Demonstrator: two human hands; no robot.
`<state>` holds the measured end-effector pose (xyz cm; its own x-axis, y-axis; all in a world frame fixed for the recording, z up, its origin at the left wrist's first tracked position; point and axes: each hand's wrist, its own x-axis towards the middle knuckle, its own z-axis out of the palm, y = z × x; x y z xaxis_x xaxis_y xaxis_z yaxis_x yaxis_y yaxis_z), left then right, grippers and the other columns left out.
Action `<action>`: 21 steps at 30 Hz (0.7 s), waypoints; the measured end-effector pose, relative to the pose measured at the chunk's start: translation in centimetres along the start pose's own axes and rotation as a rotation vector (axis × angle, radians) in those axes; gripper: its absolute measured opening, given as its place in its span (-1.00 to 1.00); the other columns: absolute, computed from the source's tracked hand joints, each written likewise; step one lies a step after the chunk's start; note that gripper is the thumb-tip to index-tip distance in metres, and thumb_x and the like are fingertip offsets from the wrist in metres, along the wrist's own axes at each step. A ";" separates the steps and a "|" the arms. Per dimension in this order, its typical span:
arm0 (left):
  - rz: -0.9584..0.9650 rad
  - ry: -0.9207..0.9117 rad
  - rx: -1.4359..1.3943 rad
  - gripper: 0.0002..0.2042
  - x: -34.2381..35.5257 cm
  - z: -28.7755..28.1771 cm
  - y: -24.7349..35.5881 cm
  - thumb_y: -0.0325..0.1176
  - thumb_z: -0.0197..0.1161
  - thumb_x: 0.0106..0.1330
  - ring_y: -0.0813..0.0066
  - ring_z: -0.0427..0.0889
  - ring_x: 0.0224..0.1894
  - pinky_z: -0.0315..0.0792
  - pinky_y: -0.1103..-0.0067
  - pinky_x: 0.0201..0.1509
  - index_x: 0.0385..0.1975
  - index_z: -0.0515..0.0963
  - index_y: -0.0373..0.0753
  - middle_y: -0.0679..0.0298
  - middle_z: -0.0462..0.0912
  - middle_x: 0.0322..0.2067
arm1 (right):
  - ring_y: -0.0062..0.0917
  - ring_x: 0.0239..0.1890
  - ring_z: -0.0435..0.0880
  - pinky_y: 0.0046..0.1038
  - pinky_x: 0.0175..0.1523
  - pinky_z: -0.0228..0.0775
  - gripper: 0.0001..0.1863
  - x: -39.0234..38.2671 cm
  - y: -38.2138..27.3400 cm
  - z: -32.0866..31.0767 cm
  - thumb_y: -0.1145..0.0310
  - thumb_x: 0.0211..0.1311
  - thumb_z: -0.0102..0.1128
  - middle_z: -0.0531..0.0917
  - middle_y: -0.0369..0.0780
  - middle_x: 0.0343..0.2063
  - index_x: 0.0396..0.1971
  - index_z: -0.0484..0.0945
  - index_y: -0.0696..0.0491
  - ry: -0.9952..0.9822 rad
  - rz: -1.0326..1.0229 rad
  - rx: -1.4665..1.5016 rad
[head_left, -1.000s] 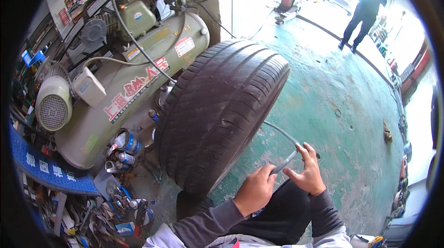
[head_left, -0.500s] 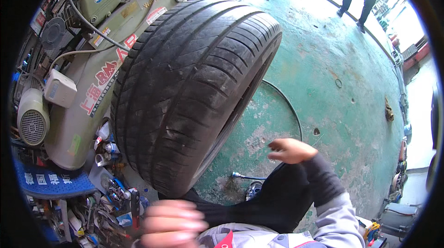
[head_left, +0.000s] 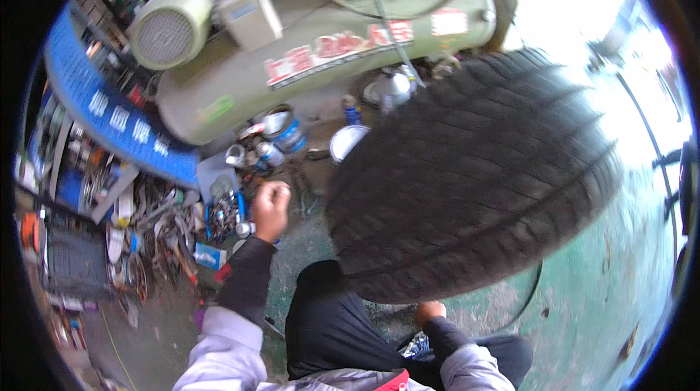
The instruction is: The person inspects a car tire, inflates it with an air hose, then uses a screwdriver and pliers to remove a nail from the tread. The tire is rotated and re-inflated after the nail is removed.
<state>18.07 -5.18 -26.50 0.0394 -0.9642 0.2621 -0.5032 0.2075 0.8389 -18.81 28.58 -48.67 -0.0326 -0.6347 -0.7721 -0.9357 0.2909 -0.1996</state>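
A large black tyre [head_left: 474, 180] fills the middle and right, its grooved tread facing me; what bears it is hidden. My left hand [head_left: 271, 209] is raised to the left of the tyre, apart from it, over the tools and cans. Its fingers are curled in, and nothing shows in them. Close below the tyre's lower edge is my right hand [head_left: 430, 311]. Its fingers are hidden, and I cannot tell whether it touches the rubber.
A green air compressor tank [head_left: 321, 41] lies along the back. Paint cans [head_left: 283, 128] stand below it. To the left are a blue perforated panel [head_left: 109, 99], heaped hand tools [head_left: 160, 223] and a dark crate [head_left: 76, 256]. A black hose [head_left: 531, 296] curves over the green floor.
My view has swung left, so the tyre now appears further right. My left hand has reached forward, and my right hand has come in below the tyre.
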 end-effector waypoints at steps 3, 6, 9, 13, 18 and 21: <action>-0.321 -0.220 0.105 -0.78 -6.4 1.5 -9.3 -0.22 0.38 0.49 0.53 0.72 -0.20 0.60 0.45 -0.02 -0.15 0.70 -0.27 0.28 0.78 -0.28 | -0.06 0.52 0.43 -0.13 0.56 0.33 -0.25 -0.2 1.8 0.6 0.19 0.33 0.23 0.42 0.00 0.52 0.53 0.39 0.02 0.296 -0.214 -0.058; -0.441 -0.271 0.060 -0.71 -10.7 4.0 -14.6 -0.20 0.40 0.41 0.28 0.77 -0.11 0.61 0.37 0.07 -0.09 0.69 -0.31 0.13 0.81 -0.19 | -0.02 0.59 0.33 -0.14 0.63 0.25 -0.19 -1.4 2.0 0.5 0.16 0.34 0.25 0.33 0.05 0.59 0.57 0.33 0.08 0.188 -0.164 0.018; -0.396 -0.416 0.243 -0.62 -11.3 6.2 -16.5 -0.19 0.38 0.37 0.03 0.70 0.15 0.54 0.25 0.28 0.06 0.65 -0.30 -0.02 0.74 0.06 | 0.04 0.44 0.52 -0.08 0.49 0.42 -0.22 -3.3 0.6 0.0 0.13 0.34 0.29 0.48 0.11 0.47 0.53 0.39 0.06 0.072 0.036 0.103; -0.309 -0.536 0.420 -0.46 -9.5 9.2 -16.0 -0.19 0.36 0.35 -0.06 0.44 0.45 0.37 0.21 0.51 0.30 0.54 -0.26 -0.06 0.52 0.37 | 0.07 0.38 0.57 -0.06 0.45 0.44 -0.21 -4.6 -0.2 -0.3 0.13 0.26 0.35 0.54 0.11 0.40 0.49 0.42 0.04 0.160 -0.006 0.084; 0.216 -0.513 0.593 -0.40 -5.5 14.3 -15.0 -0.28 0.34 0.35 -0.05 0.39 0.50 0.30 0.17 0.58 0.43 0.49 -0.18 0.00 0.48 0.42 | 0.02 0.46 0.46 -0.01 0.54 0.28 -0.20 -4.0 3.8 0.5 0.08 0.18 0.47 0.55 0.05 0.42 0.43 0.52 0.02 0.302 -0.234 0.103; 0.292 -0.666 0.634 -0.55 -3.8 17.3 -15.3 -0.22 0.03 0.56 0.05 0.31 0.59 0.26 0.14 0.62 0.39 0.51 -0.15 0.06 0.43 0.49 | 0.02 0.46 0.46 -0.01 0.54 0.28 -0.23 -5.3 6.8 -0.5 0.09 0.20 0.45 0.54 0.05 0.42 0.42 0.53 0.02 0.345 -0.295 0.183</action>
<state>10.68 -7.54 -48.58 -0.5606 -0.8252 -0.0686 -0.7961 0.5143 0.3190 -25.19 33.55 -45.62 0.0811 -0.9004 -0.4274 -0.8464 0.1642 -0.5065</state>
